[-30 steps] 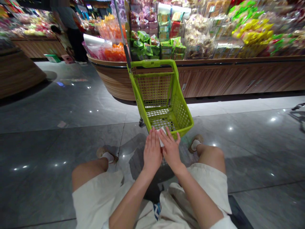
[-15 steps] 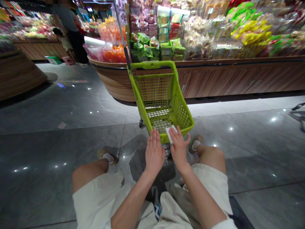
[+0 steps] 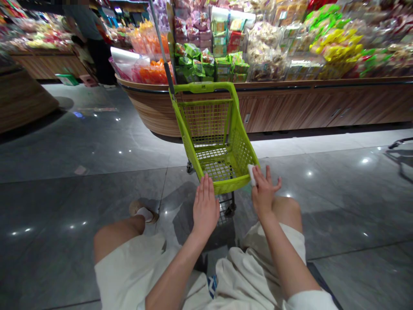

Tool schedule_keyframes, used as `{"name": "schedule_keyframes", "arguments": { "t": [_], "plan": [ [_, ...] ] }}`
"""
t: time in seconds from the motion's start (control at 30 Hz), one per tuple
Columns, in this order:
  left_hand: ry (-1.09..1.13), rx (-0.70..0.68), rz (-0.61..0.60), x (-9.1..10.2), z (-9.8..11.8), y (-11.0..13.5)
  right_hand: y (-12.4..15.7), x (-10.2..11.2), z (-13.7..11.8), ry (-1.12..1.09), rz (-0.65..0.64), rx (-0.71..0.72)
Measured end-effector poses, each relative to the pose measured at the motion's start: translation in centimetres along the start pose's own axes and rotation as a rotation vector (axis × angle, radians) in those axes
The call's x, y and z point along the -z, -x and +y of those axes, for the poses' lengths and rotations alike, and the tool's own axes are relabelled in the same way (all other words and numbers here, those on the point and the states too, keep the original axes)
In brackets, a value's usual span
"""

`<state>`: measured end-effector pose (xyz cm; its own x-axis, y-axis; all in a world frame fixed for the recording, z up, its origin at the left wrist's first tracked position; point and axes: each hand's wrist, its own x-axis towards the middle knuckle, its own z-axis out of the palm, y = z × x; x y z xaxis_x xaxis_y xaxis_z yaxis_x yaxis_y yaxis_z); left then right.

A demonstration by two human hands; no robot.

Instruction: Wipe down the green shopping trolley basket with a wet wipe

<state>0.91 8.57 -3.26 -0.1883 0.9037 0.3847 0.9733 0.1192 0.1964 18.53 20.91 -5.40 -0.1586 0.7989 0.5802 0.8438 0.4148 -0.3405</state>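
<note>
A lime-green shopping cart [image 3: 231, 186] with perforated sides and a grid floor stands just in front of me. My left hand [image 3: 206, 209] lies open on the near rim, left of its middle, fingers extended and together. At the cart's near right corner, my right hand [image 3: 263, 193] holds a folded white cloth or tissue [image 3: 251, 175] under its fingers against the rim. The other fingers of that hand are spread outward. Nothing is visible inside the basket.
Behind the cart runs a wood-panelled display counter [image 3: 290, 105] piled with packaged snacks. A person [image 3: 93, 43] stands at the back left, near a green stool [image 3: 66, 79]. A curved wooden stand [image 3: 26, 97] is at left. My knees flank the cart's near end.
My right hand has slid rightward with the white cloth, from the middle of the near rim to the right corner. The left hand stays on the rim.
</note>
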Motion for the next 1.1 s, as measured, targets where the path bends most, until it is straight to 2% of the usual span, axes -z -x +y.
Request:
{"name": "schedule_keyframes", "arguments": {
  "t": [0.07, 0.17, 0.23, 0.3, 0.37, 0.47, 0.53, 0.57, 0.63, 0.77, 0.83, 0.9, 0.97, 1.03, 1.1],
  "plan": [
    [0.013, 0.013, 0.010, -0.3, 0.3, -0.1, 1.0, -0.1, -3.5, -0.059, -0.062, 0.085],
    [0.004, 0.012, 0.021, -0.5, 0.2, -0.1, 2.6, 0.1, -8.7, -0.186, -0.189, 0.294],
    [-0.010, -0.005, 0.017, -0.4, -0.3, 0.0, 3.0, 0.4, -9.7, -0.216, -0.229, 0.387],
    [-0.017, -0.025, 0.011, -0.2, -1.1, 0.1, 2.6, 0.9, -7.9, -0.195, -0.229, 0.429],
    [-0.016, -0.035, 0.007, 0.1, -1.6, 0.3, 1.7, 1.3, -4.3, -0.143, -0.202, 0.406],
    [-0.009, -0.033, 0.013, 0.3, -1.7, 0.5, 0.4, 1.7, 0.7, -0.042, -0.110, 0.223],
    [0.001, -0.024, 0.018, 0.3, -1.3, 0.5, 0.1, 1.7, 1.4, -0.010, -0.079, 0.109],
    [0.005, -0.019, 0.019, 0.3, -1.1, 0.5, 0.2, 1.6, 0.8, -0.017, -0.076, 0.075],
    [0.011, -0.009, 0.018, 0.1, -0.6, 0.5, 0.9, 1.1, -2.2, -0.072, -0.100, 0.067],
    [0.008, -0.007, 0.024, -0.2, -0.6, 0.4, 2.9, 0.2, -9.9, -0.206, -0.227, 0.231],
    [-0.003, -0.010, 0.029, -0.3, -1.0, 0.5, 3.4, 0.2, -11.6, -0.230, -0.266, 0.306],
    [-0.014, -0.010, 0.025, -0.2, -1.4, 0.5, 3.3, 0.4, -10.9, -0.222, -0.279, 0.373],
    [-0.016, -0.011, 0.015, 0.1, -1.6, 0.5, 2.6, 0.6, -8.0, -0.190, -0.267, 0.411],
    [-0.011, -0.013, 0.008, 0.3, -1.6, 0.5, 1.7, 0.8, -4.2, -0.146, -0.203, 0.355],
    [0.000, -0.015, 0.006, 0.4, -1.4, 0.5, 0.9, 0.9, -1.1, -0.091, -0.116, 0.216]
  ]
}}
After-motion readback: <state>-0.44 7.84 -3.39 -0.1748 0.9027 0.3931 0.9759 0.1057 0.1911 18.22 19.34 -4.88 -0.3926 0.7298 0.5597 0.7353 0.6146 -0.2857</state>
